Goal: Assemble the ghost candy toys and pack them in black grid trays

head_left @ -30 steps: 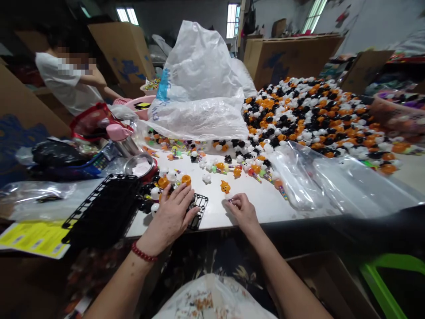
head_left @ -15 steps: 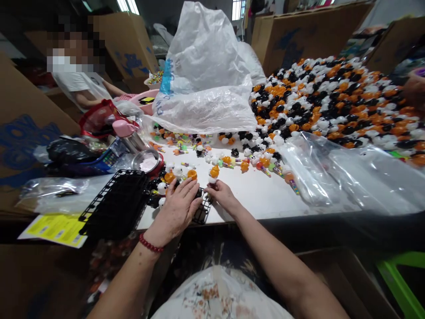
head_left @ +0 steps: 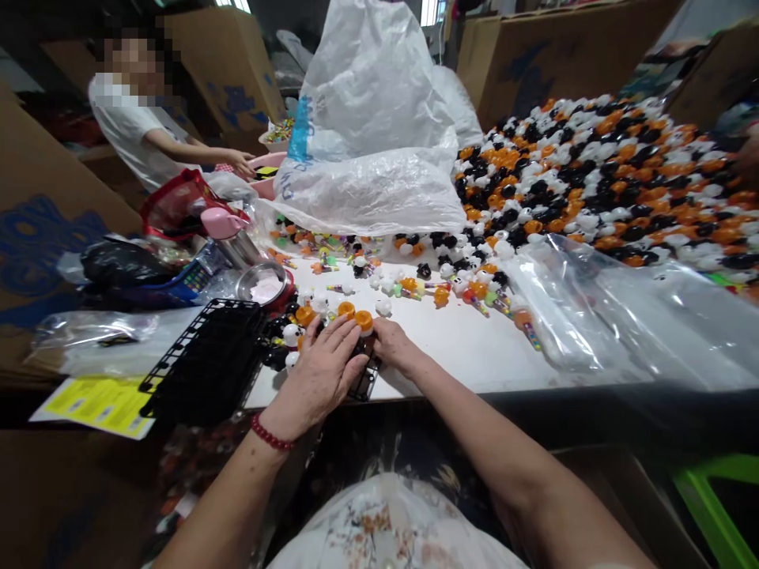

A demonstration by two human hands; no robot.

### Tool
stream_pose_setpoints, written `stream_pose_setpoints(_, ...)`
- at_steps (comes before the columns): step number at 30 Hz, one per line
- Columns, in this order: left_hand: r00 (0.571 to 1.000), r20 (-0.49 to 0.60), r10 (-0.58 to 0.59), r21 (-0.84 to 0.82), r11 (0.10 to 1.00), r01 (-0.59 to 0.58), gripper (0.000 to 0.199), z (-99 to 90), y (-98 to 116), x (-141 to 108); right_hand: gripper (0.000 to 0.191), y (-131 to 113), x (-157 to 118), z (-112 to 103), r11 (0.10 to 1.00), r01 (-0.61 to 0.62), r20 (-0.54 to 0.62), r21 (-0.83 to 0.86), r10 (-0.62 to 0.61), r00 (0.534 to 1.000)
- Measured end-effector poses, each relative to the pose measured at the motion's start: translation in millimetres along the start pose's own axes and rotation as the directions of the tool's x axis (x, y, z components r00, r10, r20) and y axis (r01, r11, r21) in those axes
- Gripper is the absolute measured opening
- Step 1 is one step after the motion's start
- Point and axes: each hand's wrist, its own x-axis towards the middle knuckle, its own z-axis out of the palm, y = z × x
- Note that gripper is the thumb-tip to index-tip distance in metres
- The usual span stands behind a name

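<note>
1. The left hand [head_left: 320, 371] lies flat, fingers spread, on a black grid tray [head_left: 363, 379] at the table's [head_left: 462, 348] near edge.
2. The right hand [head_left: 392, 345] pinches an orange-headed toy [head_left: 364, 322] against the tray's far corner.
3. Further orange and white toys [head_left: 308, 312] stand in the tray just beyond the left fingers.
4. A stack of black trays [head_left: 205, 363] sits beside it toward the left edge.
5. Loose toys [head_left: 593, 182] pile up at the far right corner.

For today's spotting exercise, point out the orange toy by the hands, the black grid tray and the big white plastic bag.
orange toy [head_left: 364, 321], head view, its round top.
black grid tray [head_left: 205, 365], head view, its dark middle.
white plastic bag [head_left: 379, 118], head view, its front face.
</note>
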Motion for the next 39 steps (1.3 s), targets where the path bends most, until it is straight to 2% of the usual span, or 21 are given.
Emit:
stream_pose_setpoints(5,0.999,-0.05,0.02,0.033,0.999,-0.018,0.041,3.7,-4,1,0.015,1,3,11,0.992,0.0,0.029,-0.125,0.004,1.0)
stream_pose_setpoints(8,0.992,-0.11,0.053,0.043,0.998,-0.049,0.042,-5.3,4,-3,0.016,3,-1,11,0.994,0.032,0.041,-0.106,-0.028,0.999)
stream_pose_setpoints(11,0.983,-0.134,0.127,0.0,0.992,-0.128,0.045,-15.8,27,-14,0.029,14,-9,-6,0.997,0.049,-0.081,-0.052,-0.053,0.995)
stream_pose_setpoints(13,0.972,-0.086,0.218,-0.058,0.973,-0.223,0.047,-12.8,47,-25,0.035,28,-13,-29,0.994,-0.036,-0.22,-0.106,0.012,0.975)
stream_pose_setpoints(16,0.95,0.033,0.31,-0.114,0.946,-0.305,0.046,15.6,67,-39,0.037,52,-11,-73,0.916,-0.292,-0.376,-0.273,0.178,0.909)
stream_pose_setpoints(18,0.961,0.063,0.269,-0.082,0.961,-0.263,0.047,45.6,69,-45,0.037,65,-7,-96,0.829,-0.412,-0.398,-0.378,0.257,0.881)
stream_pose_setpoints(20,0.983,0.026,0.181,-0.026,0.983,-0.18,0.052,75.0,65,-49,0.036,72,-4,-108,0.753,-0.451,-0.369,-0.479,0.294,0.882)
stream_pose_setpoints(23,0.998,-0.039,0.053,0.038,0.998,-0.052,0.061,104.6,55,-51,0.034,74,-3,-109,0.672,-0.445,-0.37,-0.591,0.264,0.891)
stream_pose_setpoints(27,0.998,-0.059,0.029,0.065,0.998,-0.025,0.067,117.4,47,-49,0.026,72,2,-100,0.63,-0.424,-0.401,-0.651,0.188,0.896)
stream_pose_setpoints(34,0.998,-0.054,-0.02,-0.006,1.0,0.02,0.069,128.4,41,-30,0.03,63,27,-104,0.611,-0.352,-0.264,-0.709,0.233,0.936)
stream_pose_setpoints(36,0.998,-0.05,-0.037,-0.034,0.999,0.036,0.067,129.1,40,-26,0.027,57,26,-104,0.66,-0.346,-0.268,-0.667,0.221,0.938)
stream_pose_setpoints(39,0.998,-0.051,-0.043,-0.072,0.997,0.039,0.06,127.2,41,-26,0.025,43,10,-97,0.821,-0.322,-0.306,-0.472,0.19,0.933)
